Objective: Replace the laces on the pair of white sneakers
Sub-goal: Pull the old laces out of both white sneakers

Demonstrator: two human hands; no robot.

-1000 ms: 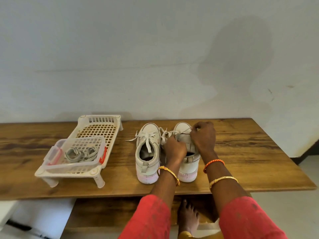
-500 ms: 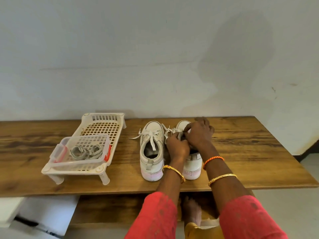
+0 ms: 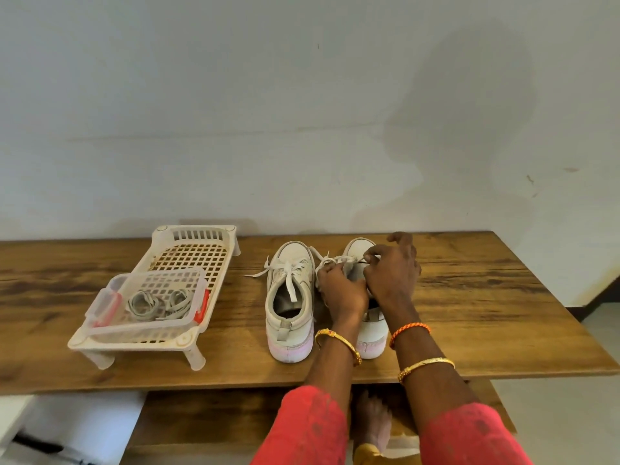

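— Where are things?

— Pair of white low-top sneakers with pale pink soles, heels toward me, side by side on the brown wood-grain surface (image 3: 469, 313). The left white sneaker (image 3: 291, 297) is laced and tied, untouched. Both hands on the right white sneaker (image 3: 364, 317).

— Hands?

— My left hand (image 3: 339, 286) is curled into a loose fist at the shoe's near eyelet row, bunching the old white lace (image 3: 330, 261). My right hand (image 3: 392, 276) pinches a strand between thumb and forefinger near the toe end, other fingers lifted.

— Step?

— Unlacing the right shoe, I'd judge. Early: old lace on both shoes, nothing new threaded.

— Replacements?

— Grey-white coiled laces (image 3: 157, 302) in a clear plastic tub with red clips (image 3: 147, 297), sitting on a cream slotted plastic rack with short legs (image 3: 188, 256), well left of the shoes.

— Next?

— Probably pull the pinched strand clear of its eyelet, then work row by row. Needs the left hand steadying the shoe so it doesn't slide. Snag risk at the eyelets.
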